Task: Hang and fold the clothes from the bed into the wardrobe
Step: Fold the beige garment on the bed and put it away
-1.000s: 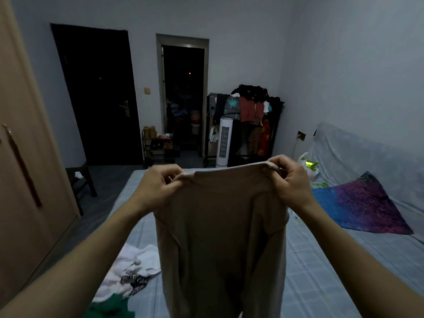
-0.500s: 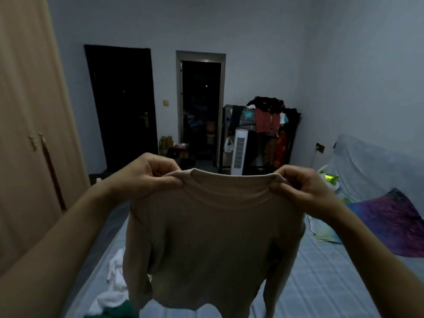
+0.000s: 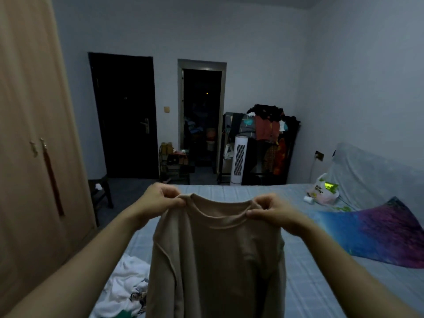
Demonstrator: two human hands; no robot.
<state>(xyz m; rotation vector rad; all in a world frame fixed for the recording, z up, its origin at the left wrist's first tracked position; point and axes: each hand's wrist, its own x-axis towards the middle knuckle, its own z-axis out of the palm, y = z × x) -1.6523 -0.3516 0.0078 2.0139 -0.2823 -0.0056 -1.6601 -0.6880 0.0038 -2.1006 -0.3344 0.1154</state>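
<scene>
I hold a beige long-sleeved top up in front of me over the bed. My left hand pinches its left shoulder by the collar. My right hand pinches the right shoulder. The top hangs straight down, its sleeves dangling, its hem out of frame. A white printed garment lies crumpled on the bed's left edge, with a bit of green cloth below it. The wooden wardrobe stands on the left, its doors closed.
A purple-blue pillow and a plastic bag lie on the bed's right side. Beyond the bed stand a white tower fan, a loaded clothes rack, a small shelf and a dark stool near the wardrobe.
My view has lifted and turned left, bringing the wardrobe doors into sight. The top now hangs with its neckline facing me; both hands keep their grip at the shoulders.
</scene>
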